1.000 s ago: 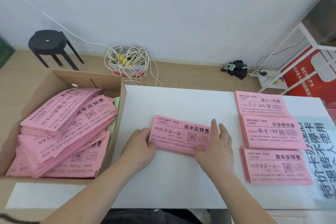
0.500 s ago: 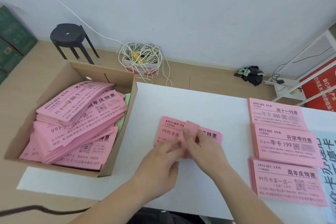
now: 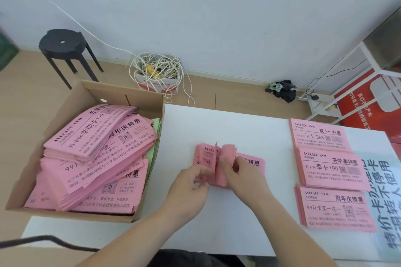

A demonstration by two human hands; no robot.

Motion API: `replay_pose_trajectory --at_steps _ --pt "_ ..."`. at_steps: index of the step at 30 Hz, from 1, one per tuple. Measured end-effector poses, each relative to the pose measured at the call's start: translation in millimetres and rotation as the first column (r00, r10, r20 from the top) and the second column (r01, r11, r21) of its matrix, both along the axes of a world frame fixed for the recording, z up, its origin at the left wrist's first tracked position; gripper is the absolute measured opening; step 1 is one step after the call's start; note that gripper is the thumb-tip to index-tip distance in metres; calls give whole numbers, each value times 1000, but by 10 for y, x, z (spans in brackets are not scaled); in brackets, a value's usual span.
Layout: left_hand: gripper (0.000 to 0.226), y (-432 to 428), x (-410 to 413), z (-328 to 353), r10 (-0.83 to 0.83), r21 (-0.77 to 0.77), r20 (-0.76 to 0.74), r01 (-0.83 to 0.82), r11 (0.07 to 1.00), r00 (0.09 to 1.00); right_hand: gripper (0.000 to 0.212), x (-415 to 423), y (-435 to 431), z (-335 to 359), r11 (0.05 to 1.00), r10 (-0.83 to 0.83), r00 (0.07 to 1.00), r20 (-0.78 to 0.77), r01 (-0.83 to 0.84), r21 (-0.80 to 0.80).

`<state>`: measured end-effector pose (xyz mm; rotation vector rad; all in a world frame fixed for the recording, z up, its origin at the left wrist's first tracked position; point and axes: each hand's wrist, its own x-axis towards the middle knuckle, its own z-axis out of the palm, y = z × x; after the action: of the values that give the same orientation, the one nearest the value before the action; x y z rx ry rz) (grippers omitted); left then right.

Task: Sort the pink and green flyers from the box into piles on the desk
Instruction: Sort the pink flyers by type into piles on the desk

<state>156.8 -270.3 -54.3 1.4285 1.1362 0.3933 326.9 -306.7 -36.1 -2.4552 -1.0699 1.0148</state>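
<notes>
The white desk [image 3: 217, 123] is filling most of the lower view, and the open cardboard box [image 3: 71, 104] is sitting at its left side. Inside the box a loose heap of pink flyers [image 3: 93, 158] is lying in several slanted bundles, reaching almost to the rim. Behind the box a black stool [image 3: 63, 43] is standing on the wooden floor. At the right edge of the desk a pale printed sheet [image 3: 386, 191] with big dark characters is lying partly under the sorted piles. Three pink piles are lying there in a column, each with a different headline: the far pile [image 3: 319, 136], the middle pile [image 3: 332, 169] and the near pile [image 3: 336, 208], the neighbours touching or slightly overlapping. By the wall a tangle of white cord [image 3: 156, 69] is resting in a small carton. In the middle of the desk, well apart from the box and the piles, the small stack [image 3: 251, 163] of pink flyers is lying, with some of its sheets standing up on edge. The left hand [image 3: 191, 184] is pinching the left part of this stack with curled fingers, and the right hand [image 3: 240, 173] is gripping the raised sheets between thumb and fingers. A thin strip of green flyers [image 3: 155, 128] is showing along the right wall of the box, under the pink ones
</notes>
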Motion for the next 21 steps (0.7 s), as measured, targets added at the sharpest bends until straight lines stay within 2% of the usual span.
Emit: replay_pose_trajectory --at_steps 4,6,9,11,13,15,16,18,19,21 --pt "35 -158 -47 -63 -252 106 65 245 964 965 61 19 40 90 1000 -4 1000 -23 4 -21" --pt "38 -149 -54 -67 -262 82 122 254 964 957 61 38 42 119 1000 16 999 -33 -16 -11" --pt "48 -54 -39 -73 -243 -38 172 253 967 955 65 49 27 156 1000 24 997 -74 -25 -12" --pt "51 -44 -8 -72 -247 -66 181 262 963 952 59 69 13 155 999 46 995 -87 -47 -13" --pt "50 -43 25 -59 -146 -17 135 150 989 980 46 111 14 124 995 97 994 -40 -99 -33" --pt "50 -33 21 -98 52 65 62 -56 996 997 41 150 28 90 991 129 992 -1 -129 -43" --pt "50 -10 -2 -134 133 46 27 -134 990 991 41 157 43 80 990 135 991 12 -134 -42" --pt "49 45 -42 -181 226 -121 -3 -225 967 974 42 153 57 52 989 144 989 33 -143 -39" --pt "49 66 -47 -192 254 -189 9 -248 950 967 43 143 57 44 989 146 989 38 -145 -39" --pt "49 64 -42 -134 291 -215 63 -272 938 955 45 119 33 49 990 139 990 37 -138 -31"
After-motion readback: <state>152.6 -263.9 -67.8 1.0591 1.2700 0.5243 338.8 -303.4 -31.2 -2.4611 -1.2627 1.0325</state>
